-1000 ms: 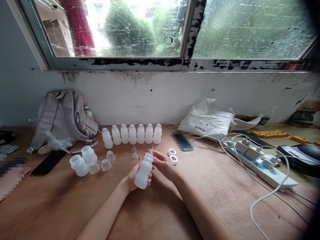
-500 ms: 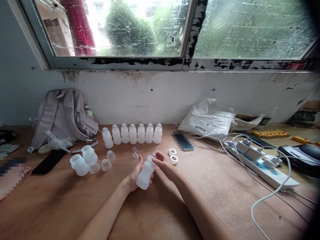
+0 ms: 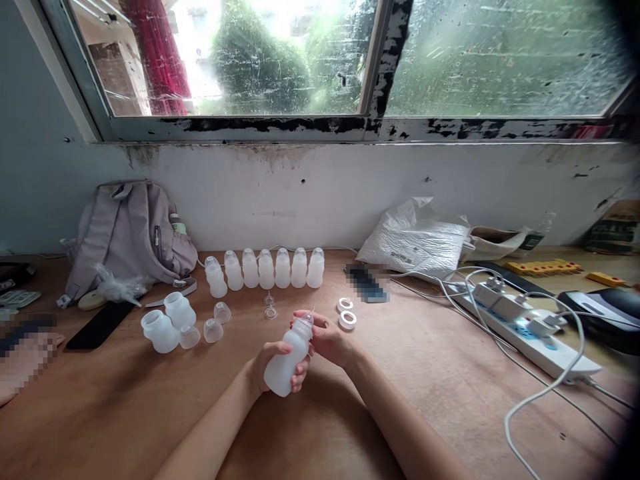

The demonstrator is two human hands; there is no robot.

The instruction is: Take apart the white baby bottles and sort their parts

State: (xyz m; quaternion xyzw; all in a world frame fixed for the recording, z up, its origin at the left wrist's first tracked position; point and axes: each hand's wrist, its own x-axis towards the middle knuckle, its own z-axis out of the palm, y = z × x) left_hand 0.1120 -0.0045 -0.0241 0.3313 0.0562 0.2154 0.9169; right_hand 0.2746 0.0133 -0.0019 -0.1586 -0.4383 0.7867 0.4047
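Observation:
My left hand (image 3: pixel 270 365) is wrapped around a frosted white baby bottle (image 3: pixel 287 363), which tilts with its mouth up and to the right. A clear nipple (image 3: pixel 304 323) sits at the bottle's mouth. The fingers of my right hand (image 3: pixel 327 339) are closed around the nipple and neck, partly hidden behind them. Beyond my hands lie two clear nipples (image 3: pixel 271 311). Two white rings (image 3: pixel 347 321) rest to the right. On the left stand two open bottles (image 3: pixel 161 332), with several clear caps (image 3: pixel 213 331) beside them.
Several capped bottles (image 3: pixel 266 269) form a row near the wall. A backpack (image 3: pixel 127 233) and a black phone (image 3: pixel 97 327) are at left, near another person's blurred hand (image 3: pixel 30 360). A silver bag (image 3: pixel 417 237), power strip (image 3: pixel 530 340) and loose cables are at right.
The bottle has come lower and slightly left, still in my left hand. My right hand has shifted from pinching at the nipple's top to curling around the nipple and neck.

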